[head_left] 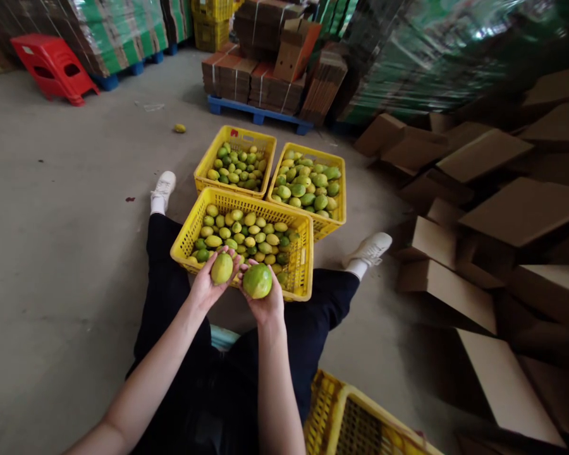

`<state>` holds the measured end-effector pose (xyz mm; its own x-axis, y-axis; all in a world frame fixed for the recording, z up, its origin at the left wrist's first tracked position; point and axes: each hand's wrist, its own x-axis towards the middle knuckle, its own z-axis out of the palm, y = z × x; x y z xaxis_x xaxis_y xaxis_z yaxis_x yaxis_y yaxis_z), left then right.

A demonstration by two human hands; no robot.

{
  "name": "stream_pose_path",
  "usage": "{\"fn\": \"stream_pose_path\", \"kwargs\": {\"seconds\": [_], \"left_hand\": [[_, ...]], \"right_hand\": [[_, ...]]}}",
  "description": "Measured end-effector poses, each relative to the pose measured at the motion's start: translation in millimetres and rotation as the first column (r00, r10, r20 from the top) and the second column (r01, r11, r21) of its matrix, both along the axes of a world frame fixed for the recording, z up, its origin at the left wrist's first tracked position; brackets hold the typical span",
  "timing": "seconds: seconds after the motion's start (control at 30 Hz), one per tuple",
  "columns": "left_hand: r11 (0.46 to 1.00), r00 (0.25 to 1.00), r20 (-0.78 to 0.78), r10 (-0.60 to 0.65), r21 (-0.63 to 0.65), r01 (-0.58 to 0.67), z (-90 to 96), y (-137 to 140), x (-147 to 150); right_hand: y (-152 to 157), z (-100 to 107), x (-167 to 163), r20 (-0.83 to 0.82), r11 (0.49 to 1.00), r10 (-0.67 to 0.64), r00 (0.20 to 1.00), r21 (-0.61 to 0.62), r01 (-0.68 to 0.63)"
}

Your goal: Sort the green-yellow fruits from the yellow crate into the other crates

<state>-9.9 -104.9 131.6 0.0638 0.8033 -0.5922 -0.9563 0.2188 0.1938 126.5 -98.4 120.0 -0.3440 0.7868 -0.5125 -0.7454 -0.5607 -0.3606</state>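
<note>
My left hand (208,285) cradles a yellow-green lemon (222,268), its fingers curled around the underside. In my right hand (267,308) rests a larger, greener lemon (257,281). Both hands are close together, palms up, above the near rim of a yellow plastic crate (305,265). Many green and yellow lemons (239,238) lie inside that crate. Behind it stand two more yellow crates, one at the left (199,179) and one at the right (340,193), each holding similar fruit.
Open cardboard boxes (507,212) are heaped at the right. Another yellow crate (346,404) stands beside my right leg. A red stool (52,68), a loose yellow fruit (179,128) and a blue pallet (258,115) of bundled cardboard are farther off on the floor.
</note>
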Motion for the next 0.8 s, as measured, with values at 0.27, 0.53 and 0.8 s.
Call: {"fn": "stream_pose_path", "kwargs": {"seconds": [0.27, 0.53, 0.8], "left_hand": [[0.997, 0.999, -0.026, -0.019, 0.070, 0.020, 1.5, -3, -1], [0.987, 0.996, -0.080, -0.039, 0.151, 0.051, -2.9, -5, -5], [0.888, 0.958, -0.243, -0.151, 0.393, 0.239, -16.3, -19, -19]], "right_hand": [[-3, 11, -2, -0.065, 0.996, -0.091, 0.994, -0.020, 0.090], [-1, 4, -4, 0.029, 0.994, -0.084, 0.996, 0.074, 0.082], [-8, 3, 13, 0.192, 0.857, -0.129, 0.973, 0.515, 0.012]]}}
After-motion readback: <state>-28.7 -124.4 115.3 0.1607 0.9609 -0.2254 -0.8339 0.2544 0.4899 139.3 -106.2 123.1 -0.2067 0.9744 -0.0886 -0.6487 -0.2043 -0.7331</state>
